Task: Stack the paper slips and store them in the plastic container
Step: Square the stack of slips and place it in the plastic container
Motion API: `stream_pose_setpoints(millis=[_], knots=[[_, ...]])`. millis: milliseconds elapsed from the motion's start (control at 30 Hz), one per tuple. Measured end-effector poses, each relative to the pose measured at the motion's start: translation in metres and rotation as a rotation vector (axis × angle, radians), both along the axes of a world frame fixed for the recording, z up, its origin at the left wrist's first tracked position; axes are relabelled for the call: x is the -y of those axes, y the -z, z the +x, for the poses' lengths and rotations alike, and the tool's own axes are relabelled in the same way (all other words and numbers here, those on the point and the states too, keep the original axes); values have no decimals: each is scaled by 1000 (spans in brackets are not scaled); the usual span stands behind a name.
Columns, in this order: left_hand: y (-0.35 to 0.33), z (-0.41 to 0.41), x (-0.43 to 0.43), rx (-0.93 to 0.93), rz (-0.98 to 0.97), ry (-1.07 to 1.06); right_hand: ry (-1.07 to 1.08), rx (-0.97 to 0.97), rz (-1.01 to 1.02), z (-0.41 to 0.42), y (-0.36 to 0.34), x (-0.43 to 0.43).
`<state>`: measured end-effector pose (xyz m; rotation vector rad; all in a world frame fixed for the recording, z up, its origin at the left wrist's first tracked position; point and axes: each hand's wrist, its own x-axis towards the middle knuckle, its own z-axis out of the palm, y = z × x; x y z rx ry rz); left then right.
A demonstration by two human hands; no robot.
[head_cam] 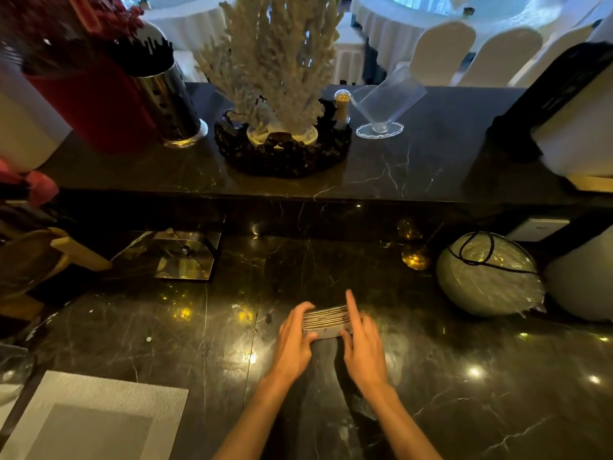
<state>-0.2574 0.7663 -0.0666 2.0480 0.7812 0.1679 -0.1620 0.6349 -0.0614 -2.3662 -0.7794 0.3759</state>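
Observation:
A stack of paper slips (326,320) stands on edge on the dark marble counter (199,327), held between both hands. My left hand (293,343) grips its left end with the fingers curled over the top. My right hand (363,343) presses against its right end, index finger stretched up along the side. The clear plastic container (386,101), a tilted wedge-shaped holder on a round foot, stands empty on the raised upper ledge, far behind the hands and slightly right.
On the upper ledge stand a pale coral ornament (278,61) in a dark base, a small shaker (342,106), a metal cylinder (166,101) and a red vessel (93,107). A shiny metal box (185,257), a wrapped round bowl (487,273) and a grey placemat (96,419) lie on the lower counter.

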Motion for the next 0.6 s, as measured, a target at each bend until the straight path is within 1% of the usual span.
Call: stream_pose_setpoints(millis=[100,167,300,400,533,600], knots=[[6,-1,8,-36,50,72,-12,10,-38,-12,11,1],[6,-1,10,-27,28,71,-18,-21,5,-16,14,-1],[8,-2,15,85,-14,27,11,-39,112,-18,21,0],[10,-1,20,151,-60,-23,17,-53,120,-19,28,3],[18,-3,25,230,-101,-18,13,-82,122,-20,32,8],[20,-5,25,228,-108,-24,22,-129,217,-21,29,8]])
